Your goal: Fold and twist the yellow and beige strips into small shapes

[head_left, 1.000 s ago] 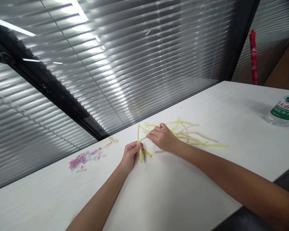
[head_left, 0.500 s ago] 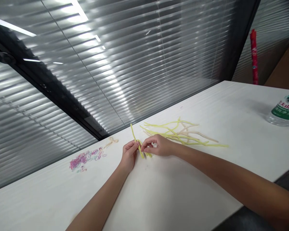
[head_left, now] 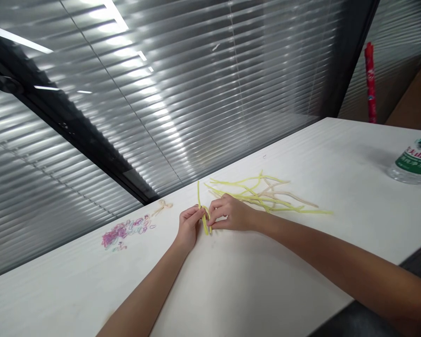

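Observation:
My left hand [head_left: 189,225] pinches a bent yellow pipe cleaner [head_left: 205,225] between thumb and fingers. One end of it stands up above the fingers, and other lengths hang down below them. On its right side, my right hand [head_left: 228,213] has thumb and fingertips closed around a hanging part of the same pipe cleaner. The exact grip of the fingertips is partly hidden. Behind the right hand, several loose yellow pipe cleaners [head_left: 280,204] and beige pipe cleaners [head_left: 294,194] lie crossed on the white table [head_left: 252,276].
Left of my hands lie a small looped beige piece [head_left: 163,206] and a heap of small colourful rings [head_left: 121,232]. A water bottle [head_left: 414,161] stands at the right. Glass with blinds [head_left: 196,93] borders the table's far edge; a red wrapped stick [head_left: 370,84] stands beyond.
The upright end of the yellow pipe cleaner has swung a little right. My right hand's fingertips have closed on its hanging part. My left hand has barely moved.

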`<state>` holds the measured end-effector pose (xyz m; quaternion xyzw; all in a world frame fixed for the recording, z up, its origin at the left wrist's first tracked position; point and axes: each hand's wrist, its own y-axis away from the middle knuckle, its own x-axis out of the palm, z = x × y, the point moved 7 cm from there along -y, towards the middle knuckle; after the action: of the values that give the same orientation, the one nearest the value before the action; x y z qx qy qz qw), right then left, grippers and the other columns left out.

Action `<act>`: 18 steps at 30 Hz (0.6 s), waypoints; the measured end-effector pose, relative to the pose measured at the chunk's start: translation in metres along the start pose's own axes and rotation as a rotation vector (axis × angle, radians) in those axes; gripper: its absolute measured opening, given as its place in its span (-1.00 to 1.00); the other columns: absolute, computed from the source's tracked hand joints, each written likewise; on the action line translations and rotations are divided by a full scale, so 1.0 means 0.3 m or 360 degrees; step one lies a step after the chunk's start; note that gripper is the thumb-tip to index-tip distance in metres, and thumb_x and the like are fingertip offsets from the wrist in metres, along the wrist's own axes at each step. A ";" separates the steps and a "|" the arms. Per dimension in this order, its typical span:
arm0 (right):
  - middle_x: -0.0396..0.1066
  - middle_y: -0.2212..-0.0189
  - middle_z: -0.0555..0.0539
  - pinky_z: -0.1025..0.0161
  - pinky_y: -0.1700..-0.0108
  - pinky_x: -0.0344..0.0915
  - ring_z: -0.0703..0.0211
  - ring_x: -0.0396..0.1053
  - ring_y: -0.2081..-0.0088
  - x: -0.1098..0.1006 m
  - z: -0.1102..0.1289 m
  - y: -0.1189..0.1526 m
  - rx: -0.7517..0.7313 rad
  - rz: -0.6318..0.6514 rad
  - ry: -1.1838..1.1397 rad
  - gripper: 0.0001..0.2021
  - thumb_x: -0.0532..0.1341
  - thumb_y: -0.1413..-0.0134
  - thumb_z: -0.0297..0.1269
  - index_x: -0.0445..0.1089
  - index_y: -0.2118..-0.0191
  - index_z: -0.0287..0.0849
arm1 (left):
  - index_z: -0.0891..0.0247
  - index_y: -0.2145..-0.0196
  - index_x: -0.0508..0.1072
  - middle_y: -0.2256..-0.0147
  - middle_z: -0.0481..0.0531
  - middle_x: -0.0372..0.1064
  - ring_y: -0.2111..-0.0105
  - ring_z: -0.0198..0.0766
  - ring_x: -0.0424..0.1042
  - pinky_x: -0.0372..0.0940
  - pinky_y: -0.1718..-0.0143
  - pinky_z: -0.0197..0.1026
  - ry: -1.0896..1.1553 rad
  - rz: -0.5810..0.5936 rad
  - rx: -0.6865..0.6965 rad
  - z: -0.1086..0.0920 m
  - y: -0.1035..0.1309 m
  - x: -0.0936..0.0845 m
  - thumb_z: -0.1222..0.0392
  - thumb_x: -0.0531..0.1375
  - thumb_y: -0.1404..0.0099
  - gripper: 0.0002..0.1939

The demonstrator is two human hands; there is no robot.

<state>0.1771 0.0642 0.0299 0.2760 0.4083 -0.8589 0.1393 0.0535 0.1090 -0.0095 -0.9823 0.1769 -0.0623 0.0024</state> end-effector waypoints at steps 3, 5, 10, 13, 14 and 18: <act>0.46 0.29 0.03 0.25 0.14 0.09 0.36 0.33 0.39 0.004 0.013 0.006 -0.0177 -0.0025 0.0231 -0.89 0.25 -0.09 -0.28 0.53 0.40 -0.06 | 0.31 0.59 0.50 0.53 -0.01 0.35 0.49 -0.33 0.29 0.16 0.42 -0.24 0.0008 -0.0008 -0.0004 -0.002 0.002 0.003 0.14 0.31 -0.08 -0.80; 0.46 0.30 0.05 0.24 0.14 0.06 0.35 0.32 0.37 0.010 0.022 0.009 -0.0263 -0.0005 0.0373 -0.83 0.18 -0.16 -0.29 0.51 0.38 -0.05 | 0.31 0.59 0.50 0.53 -0.01 0.35 0.49 -0.33 0.28 0.15 0.41 -0.24 0.0012 -0.0008 -0.0001 -0.002 0.003 0.003 0.15 0.31 -0.08 -0.80; 0.48 0.37 0.01 0.22 0.20 0.03 0.29 0.31 0.34 0.031 0.035 0.010 -0.0377 0.0120 0.0523 -0.75 0.06 -0.27 -0.28 0.47 0.33 -0.09 | 0.30 0.60 0.51 0.52 -0.02 0.34 0.46 -0.34 0.27 0.15 0.37 -0.25 -0.0015 0.0001 0.0059 -0.003 0.000 -0.001 0.18 0.31 -0.07 -0.83; 0.49 0.43 0.02 0.24 0.20 0.08 0.30 0.33 0.37 0.011 0.040 -0.001 -0.0272 0.0049 0.0297 -0.79 0.11 -0.23 -0.30 0.46 0.37 -0.13 | 0.29 0.59 0.53 0.52 -0.01 0.35 0.43 -0.32 0.28 0.16 0.33 -0.25 -0.0012 0.0037 0.0086 -0.010 0.000 0.007 0.19 0.31 -0.07 -0.84; 0.49 0.45 0.02 0.25 0.19 0.11 0.30 0.34 0.38 -0.001 0.039 -0.005 -0.0194 -0.0002 0.0150 -0.82 0.14 -0.20 -0.30 0.46 0.38 -0.14 | 0.29 0.60 0.53 0.52 -0.01 0.35 0.43 -0.31 0.28 0.16 0.32 -0.25 -0.0008 0.0052 0.0087 -0.011 0.001 0.011 0.19 0.31 -0.07 -0.84; 0.48 0.44 0.02 0.30 0.24 0.22 0.28 0.36 0.38 -0.033 0.001 -0.008 0.0327 -0.0217 -0.0549 -0.87 0.28 -0.05 -0.21 0.46 0.39 -0.15 | 0.29 0.59 0.54 0.50 0.02 0.37 0.39 -0.26 0.32 0.19 0.27 -0.22 0.0004 0.0072 0.0051 -0.010 0.004 0.016 0.18 0.31 -0.06 -0.84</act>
<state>0.1840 0.0655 0.0374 0.1095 0.3064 -0.9380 0.1199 0.0572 0.1062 -0.0058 -0.9778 0.1980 -0.0662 0.0195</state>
